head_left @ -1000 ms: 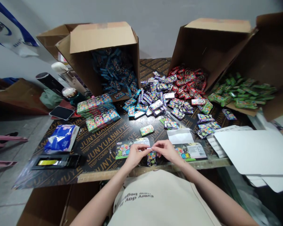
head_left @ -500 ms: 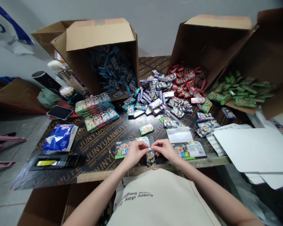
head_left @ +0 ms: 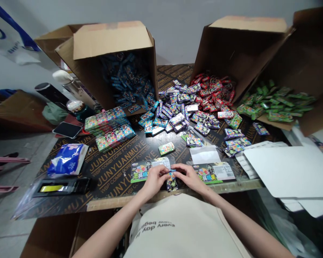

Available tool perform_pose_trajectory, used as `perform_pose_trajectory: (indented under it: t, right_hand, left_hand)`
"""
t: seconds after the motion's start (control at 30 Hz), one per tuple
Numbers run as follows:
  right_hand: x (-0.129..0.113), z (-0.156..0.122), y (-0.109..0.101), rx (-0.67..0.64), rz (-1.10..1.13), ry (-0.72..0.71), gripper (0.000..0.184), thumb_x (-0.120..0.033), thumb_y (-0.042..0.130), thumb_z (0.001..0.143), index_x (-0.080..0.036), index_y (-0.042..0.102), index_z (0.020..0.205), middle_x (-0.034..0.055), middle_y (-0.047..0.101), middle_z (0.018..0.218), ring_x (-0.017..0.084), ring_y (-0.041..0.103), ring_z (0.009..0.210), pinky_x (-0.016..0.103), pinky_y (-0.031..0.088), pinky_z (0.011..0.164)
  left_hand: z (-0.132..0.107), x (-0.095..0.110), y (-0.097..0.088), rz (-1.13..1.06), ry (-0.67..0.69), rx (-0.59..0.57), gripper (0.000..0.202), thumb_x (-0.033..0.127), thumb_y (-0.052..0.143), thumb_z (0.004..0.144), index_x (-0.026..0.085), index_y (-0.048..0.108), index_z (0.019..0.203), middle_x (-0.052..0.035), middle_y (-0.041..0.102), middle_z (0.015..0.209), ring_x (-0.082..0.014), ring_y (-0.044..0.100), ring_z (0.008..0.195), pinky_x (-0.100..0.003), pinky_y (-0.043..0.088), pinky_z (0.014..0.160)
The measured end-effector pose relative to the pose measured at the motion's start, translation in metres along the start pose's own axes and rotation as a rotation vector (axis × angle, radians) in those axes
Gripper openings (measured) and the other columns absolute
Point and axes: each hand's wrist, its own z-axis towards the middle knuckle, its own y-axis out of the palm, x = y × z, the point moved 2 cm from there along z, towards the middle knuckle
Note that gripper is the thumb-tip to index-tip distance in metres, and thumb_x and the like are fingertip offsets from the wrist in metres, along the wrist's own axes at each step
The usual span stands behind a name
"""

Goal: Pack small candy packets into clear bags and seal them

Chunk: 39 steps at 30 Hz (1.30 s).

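Close to the table's front edge, a small colourful candy packet (head_left: 172,184) sits between my two hands, its upper end partly covered by fingers. My left hand (head_left: 156,178) is closed on the packet's left side with thumb and fingertips. From the other side, my right hand (head_left: 190,177) pinches its upper right part. Under and beside my left hand lies a printed card (head_left: 137,171) with green and yellow lettering. A similar card (head_left: 218,172) is by my right wrist. Just beyond the hands rests a small green-and-white packet (head_left: 166,148).
Tipped cartons hold blue packets (head_left: 129,79), red packets (head_left: 215,89) and green packets (head_left: 282,102). Purple packets (head_left: 174,107) are heaped between them. Stacked boxes (head_left: 114,134), a blue tissue pack (head_left: 67,159) and a tape dispenser (head_left: 60,187) stand left; white sheets (head_left: 290,172) lie right.
My fingers have shifted slightly down over the packet's top end, and the right fingers have spread a little. The packet stays in nearly the same place.
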Motion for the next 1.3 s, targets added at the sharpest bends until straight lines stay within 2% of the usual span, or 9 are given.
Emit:
perform_pose_trajectory:
  t: [0.07,0.23,0.37,0.5,0.6,0.83,1.07,1.23,1.3]
  right_hand:
    - [-0.001,0.008,0.001,-0.014,0.098,0.048,0.029,-0.031,0.058,0.079,-0.020,0.062,0.105,0.0049,0.065,0.096,0.018,0.059,0.085,0.032,0.047,0.079]
    - [-0.012,0.019,0.000,0.265,0.258,0.076,0.035,-0.038,0.056,0.079,-0.020,0.059,0.109,0.0061,0.063,0.098,0.017,0.059,0.085,0.029,0.048,0.074]
    - [-0.022,0.009,-0.007,0.152,0.046,-0.023,0.020,-0.038,0.066,0.072,-0.019,0.067,0.078,0.0064,0.063,0.087,0.020,0.059,0.084,0.034,0.046,0.079]
    - [-0.040,0.005,-0.019,-0.032,-0.153,-0.212,0.061,-0.036,0.076,0.060,-0.025,0.055,0.117,0.0086,0.043,0.131,0.026,0.039,0.121,0.042,0.030,0.102]
    - [-0.051,0.009,-0.017,-0.292,-0.175,-0.286,0.086,-0.038,0.077,0.058,-0.026,0.036,0.134,0.0084,0.034,0.140,0.026,0.024,0.131,0.044,0.020,0.107]
    - [-0.059,0.011,-0.009,-0.403,-0.166,-0.329,0.088,-0.039,0.078,0.056,-0.026,0.038,0.133,0.0081,0.042,0.135,0.028,0.026,0.130,0.046,0.017,0.107]
    - [-0.067,0.008,-0.015,-0.406,0.001,-0.261,0.057,-0.028,0.069,0.069,-0.026,0.051,0.123,0.0060,0.045,0.132,0.024,0.035,0.125,0.041,0.025,0.105]
    - [-0.063,0.011,-0.008,-0.544,-0.018,-0.256,0.077,-0.030,0.077,0.057,-0.025,0.046,0.126,0.0060,0.047,0.128,0.025,0.037,0.122,0.042,0.026,0.104]
    - [-0.062,0.011,-0.006,-0.565,-0.036,-0.270,0.081,-0.027,0.078,0.053,-0.024,0.044,0.127,0.0052,0.048,0.125,0.024,0.040,0.119,0.039,0.030,0.101]
  left_hand:
    - [0.004,0.001,0.001,-0.130,-0.044,0.041,0.014,0.025,0.066,0.068,0.014,0.063,0.076,-0.0045,0.065,0.075,-0.0158,0.059,0.069,-0.026,0.047,0.064]
    - [0.017,0.010,-0.004,-0.509,-0.169,0.206,0.052,0.029,0.076,0.058,0.016,0.053,0.102,-0.0003,0.064,0.076,-0.0117,0.060,0.064,-0.024,0.048,0.063]
    - [0.024,0.012,-0.025,-0.687,-0.263,0.269,0.064,0.027,0.078,0.055,0.016,0.047,0.110,-0.0008,0.066,0.070,-0.0128,0.061,0.060,-0.025,0.049,0.061]
    - [0.025,0.018,-0.032,-0.594,-0.298,-0.136,0.091,0.014,0.080,0.048,0.020,0.036,0.127,-0.0044,0.066,0.081,-0.0134,0.062,0.059,-0.026,0.049,0.058]
    - [0.024,0.026,-0.022,-0.551,-0.265,-0.385,0.109,0.006,0.080,0.042,0.027,0.028,0.135,-0.0050,0.064,0.094,-0.0104,0.060,0.057,-0.023,0.047,0.056]
    - [0.030,0.036,-0.009,-0.650,-0.229,-0.441,0.113,0.004,0.079,0.043,0.027,0.022,0.138,-0.0097,0.061,0.108,-0.0249,0.058,0.101,-0.033,0.046,0.081]
    - [0.028,0.025,-0.024,-0.854,-0.274,-0.522,0.114,0.001,0.075,0.045,0.035,0.018,0.137,-0.0117,0.052,0.123,-0.0258,0.059,0.102,-0.033,0.047,0.082]
    - [0.024,0.024,-0.014,-0.776,-0.300,-0.806,0.127,0.005,0.080,0.044,0.045,0.002,0.136,-0.0138,0.037,0.135,-0.0261,0.066,0.084,-0.037,0.051,0.070]
    - [0.026,0.023,-0.012,-0.758,-0.263,-0.810,0.126,0.008,0.081,0.042,0.043,0.006,0.137,-0.0138,0.034,0.137,-0.0260,0.064,0.090,-0.038,0.049,0.075]
